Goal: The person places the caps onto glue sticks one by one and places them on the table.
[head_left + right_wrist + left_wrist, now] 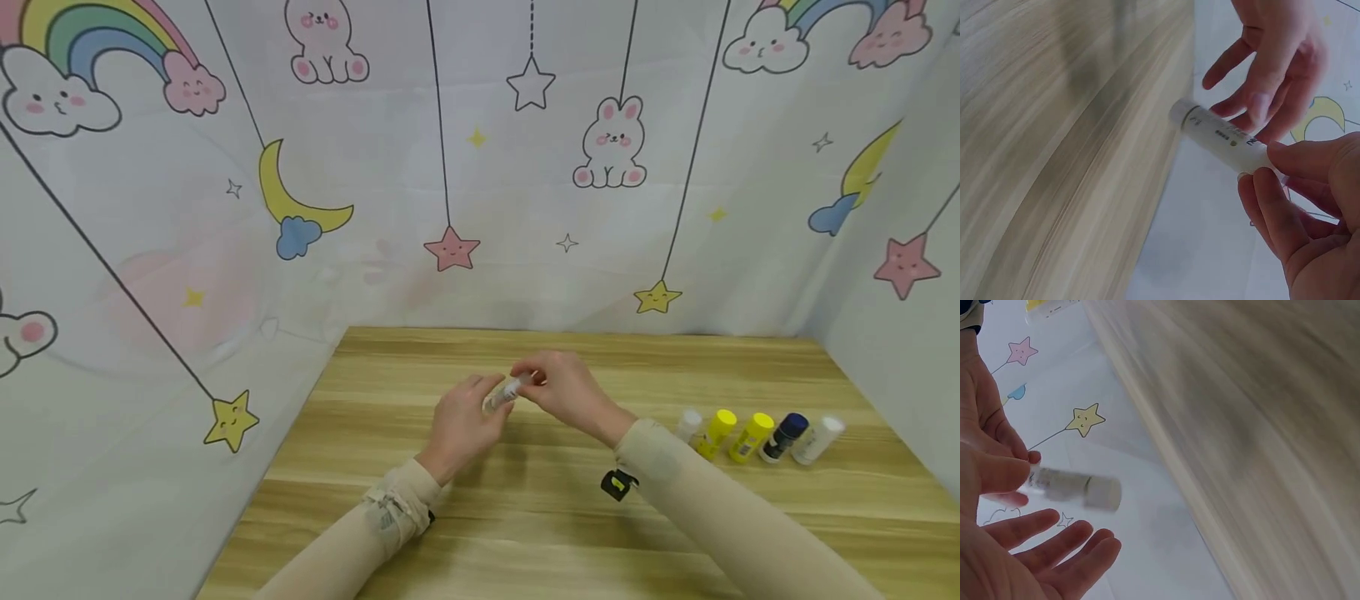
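A glue stick (507, 393), with a whitish printed tube and a pale cap, is held tilted above the table. My right hand (573, 396) pinches one end of it between thumb and fingertips, as the right wrist view shows on the glue stick (1222, 139). Around the other end lies my left hand (465, 421). In the left wrist view that left hand (1054, 556) has its fingers spread loosely beside the tube, not curled round it. Whether the left thumb touches the tube cannot be told.
On the right of the wooden table (525, 533) stands a row of glue sticks: a whitish one (688, 425), two yellow ones (717, 433), a dark blue one (784, 437) and a white one (819, 440). A patterned cloth (510, 292) hangs behind the table and at its sides.
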Demonstrator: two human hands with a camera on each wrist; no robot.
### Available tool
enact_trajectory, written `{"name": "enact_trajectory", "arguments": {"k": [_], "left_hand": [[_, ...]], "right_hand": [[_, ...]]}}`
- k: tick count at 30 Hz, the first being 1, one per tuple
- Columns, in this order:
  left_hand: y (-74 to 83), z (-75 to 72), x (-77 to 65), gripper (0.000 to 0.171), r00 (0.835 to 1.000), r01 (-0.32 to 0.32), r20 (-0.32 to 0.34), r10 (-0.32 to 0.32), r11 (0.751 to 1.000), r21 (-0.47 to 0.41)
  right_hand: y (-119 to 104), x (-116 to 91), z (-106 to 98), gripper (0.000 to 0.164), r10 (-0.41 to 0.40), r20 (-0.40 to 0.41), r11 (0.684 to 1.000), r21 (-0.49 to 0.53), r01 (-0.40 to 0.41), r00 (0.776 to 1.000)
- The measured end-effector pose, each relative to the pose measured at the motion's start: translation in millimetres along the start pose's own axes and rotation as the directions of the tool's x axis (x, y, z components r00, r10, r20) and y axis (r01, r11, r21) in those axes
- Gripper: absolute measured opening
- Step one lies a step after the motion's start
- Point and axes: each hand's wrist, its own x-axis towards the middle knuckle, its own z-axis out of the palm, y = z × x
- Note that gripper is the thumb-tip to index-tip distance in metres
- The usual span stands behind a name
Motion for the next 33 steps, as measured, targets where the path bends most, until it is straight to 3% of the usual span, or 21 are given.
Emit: {"name": "enact_trajectory", "arguments": {"k": [5,13,23,33], "left_hand": [[-0.9,-0.8,0.8,0.039,1.0,0.023,-0.004,-0.023,1.0,0.004],[-2.1,-3.3,3.8,0.038,0.999,0.009,-0.038,-0.008,0.999,0.038],[-3.3,-5.3,11.3,0.038,0.999,0.035,-0.015,-0.034,0.998,0.057],[-4.9,-5.4,11.9,0.04,0.998,0.058,-0.01,-0.058,0.997,0.044]], "right_hand": [[5,-3,-6,0.013,-0.007,0.023,0.998,-0.066,0.009,1.0],[15,-13,-16,0.015,-0.013,0.058,0.993,-0.116,0.019,0.998],[34,-34,-33,0.017,0.037,0.126,0.982,-0.187,-0.013,0.991],[42,-53,-53,0.018,0.037,0.155,0.973,-0.231,0.0,0.987]]}}
